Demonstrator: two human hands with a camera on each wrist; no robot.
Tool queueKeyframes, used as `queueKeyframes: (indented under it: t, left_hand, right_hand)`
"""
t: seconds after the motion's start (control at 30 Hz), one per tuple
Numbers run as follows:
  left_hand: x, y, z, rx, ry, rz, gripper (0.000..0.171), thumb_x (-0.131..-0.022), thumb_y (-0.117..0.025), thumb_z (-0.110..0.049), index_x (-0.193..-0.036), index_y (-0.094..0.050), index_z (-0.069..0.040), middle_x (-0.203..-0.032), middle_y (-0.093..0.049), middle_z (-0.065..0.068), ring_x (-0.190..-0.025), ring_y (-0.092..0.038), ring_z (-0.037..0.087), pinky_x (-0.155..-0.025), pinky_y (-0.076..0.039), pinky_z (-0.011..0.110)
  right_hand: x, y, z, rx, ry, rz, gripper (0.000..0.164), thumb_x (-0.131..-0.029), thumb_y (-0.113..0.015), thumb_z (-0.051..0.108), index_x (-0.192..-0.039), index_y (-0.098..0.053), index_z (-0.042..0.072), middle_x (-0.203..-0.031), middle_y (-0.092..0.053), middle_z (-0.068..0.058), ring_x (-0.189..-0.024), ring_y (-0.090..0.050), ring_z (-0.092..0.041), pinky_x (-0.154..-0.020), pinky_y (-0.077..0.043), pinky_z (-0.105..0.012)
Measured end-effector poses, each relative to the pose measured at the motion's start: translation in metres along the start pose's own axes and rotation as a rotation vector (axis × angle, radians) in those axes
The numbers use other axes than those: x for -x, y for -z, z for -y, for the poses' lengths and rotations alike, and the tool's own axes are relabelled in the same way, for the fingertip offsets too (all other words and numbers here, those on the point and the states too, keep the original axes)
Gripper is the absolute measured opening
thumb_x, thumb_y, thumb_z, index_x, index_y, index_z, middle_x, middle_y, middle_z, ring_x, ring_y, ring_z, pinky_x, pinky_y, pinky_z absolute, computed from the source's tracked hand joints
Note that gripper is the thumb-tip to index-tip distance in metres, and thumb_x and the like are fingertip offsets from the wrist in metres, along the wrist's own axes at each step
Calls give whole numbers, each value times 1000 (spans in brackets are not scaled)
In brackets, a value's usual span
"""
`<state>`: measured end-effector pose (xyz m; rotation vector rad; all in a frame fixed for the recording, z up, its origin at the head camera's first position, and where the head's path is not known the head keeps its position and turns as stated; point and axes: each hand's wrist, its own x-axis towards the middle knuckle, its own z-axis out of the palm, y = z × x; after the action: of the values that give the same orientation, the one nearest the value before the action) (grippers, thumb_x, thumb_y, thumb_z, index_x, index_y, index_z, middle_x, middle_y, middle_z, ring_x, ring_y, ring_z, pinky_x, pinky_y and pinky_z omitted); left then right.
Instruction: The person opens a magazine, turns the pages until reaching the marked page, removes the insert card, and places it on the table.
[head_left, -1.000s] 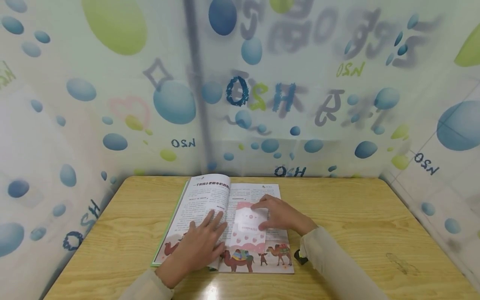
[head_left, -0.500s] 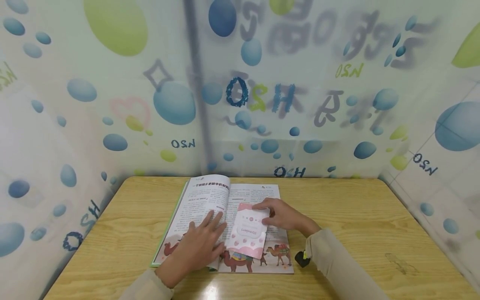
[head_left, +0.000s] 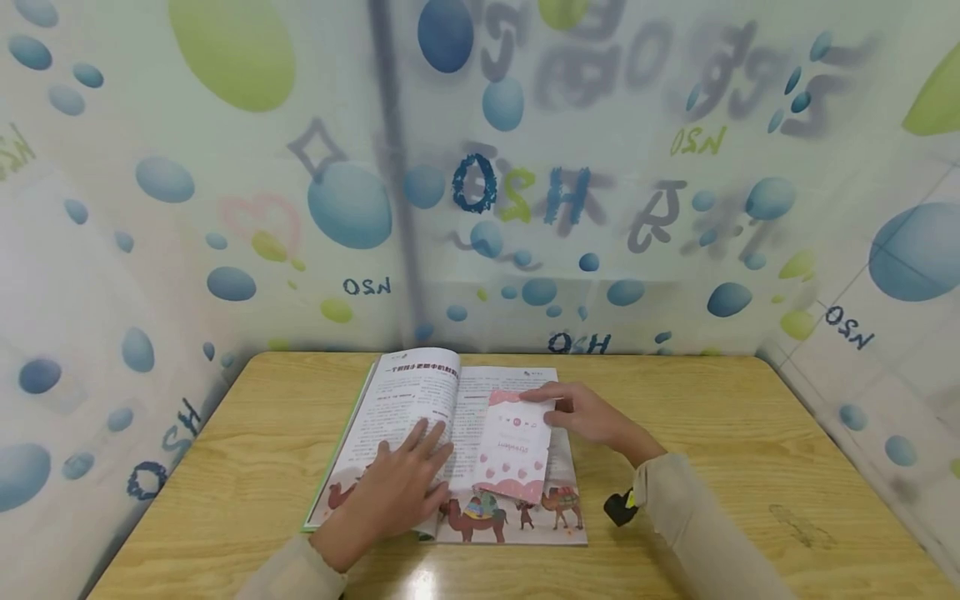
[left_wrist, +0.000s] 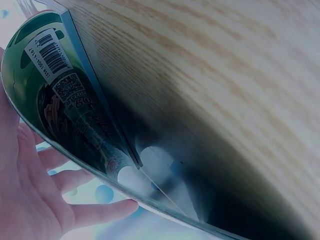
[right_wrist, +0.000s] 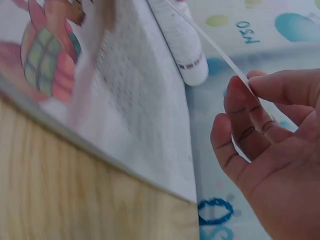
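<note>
An open magazine (head_left: 416,392) lies on the table, with text on its pages and camels along the bottom. My left hand (head_left: 401,483) rests with spread fingers on its left page near the fold. In the left wrist view, the straight fingers (left_wrist: 100,214) run along the magazine's edge, and its green back cover (left_wrist: 75,105) with a barcode shows. Over the right page, my right hand (head_left: 592,417) pinches the upper right edge of a pink and white card (head_left: 513,450) printed with strawberries. In the right wrist view the card appears edge-on (right_wrist: 215,47) between thumb and fingertips.
A wooden table (head_left: 697,433) carries the magazine. Behind it hangs a curtain (head_left: 637,317) with blue and green ovals and lettering. A small black object (head_left: 621,507) shows beside the right sleeve (head_left: 690,508).
My right hand has lifted the card and moved it right and slightly back, still above the right page. The left hand has stayed in place on the left page.
</note>
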<state>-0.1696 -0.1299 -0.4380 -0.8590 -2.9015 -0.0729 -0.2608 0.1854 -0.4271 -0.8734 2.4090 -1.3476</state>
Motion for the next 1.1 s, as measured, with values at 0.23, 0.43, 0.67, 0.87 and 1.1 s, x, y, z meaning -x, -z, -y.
queueKeyframes:
  t: [0.23, 0.43, 0.67, 0.87, 1.1]
  left_hand:
    - [1, 2, 0, 13, -2, 0, 50, -95, -61, -38, -136, -61, -9, -151, -45, 15, -139, -40, 40, -87, -45, 72]
    - [0, 1, 2, 18, 0, 4, 50, -95, -60, -38, -137, -60, -10, -153, -43, 15, -140, -39, 39, -88, -44, 72]
    - [-1, 0, 2, 24, -2, 10, 50, -95, -60, -39, -137, -60, -10, -153, -43, 14, -141, -38, 39, -88, -44, 72]
    - [-2, 1, 2, 24, -3, 8, 50, -95, -60, -39, -136, -61, -10, -153, -43, 14, -141, -38, 39, -88, -44, 72]
    - [-2, 0, 3, 20, -1, 10, 50, -95, -61, -39, -136, -61, -10, -153, -43, 14, -140, -39, 39, -88, -45, 72]
  right_hand:
    - [19, 28, 1, -37, -57, -52, 40, -100, -52, 2, -140, -58, 7, -147, -49, -17, -128, -51, -34, -94, -49, -31]
    - [41, 57, 2, -8, -94, -99, 41, -100, -53, 4, -141, -57, 7, -149, -46, -18, -123, -55, -34, -92, -50, -29]
    - [67, 86, -8, 14, -124, -113, 40, -101, -52, 3, -140, -55, 3, -148, -45, -22, -120, -54, -33, -90, -50, -26]
    - [78, 98, -25, 91, -120, -128, 38, -99, -51, 0, -137, -57, 0, -143, -51, -23, -114, -58, -23, -85, -52, -26]
    - [79, 96, -50, 131, -125, -136, 37, -96, -51, -7, -132, -59, -5, -136, -55, -26, -108, -58, -27, -82, -53, -25]
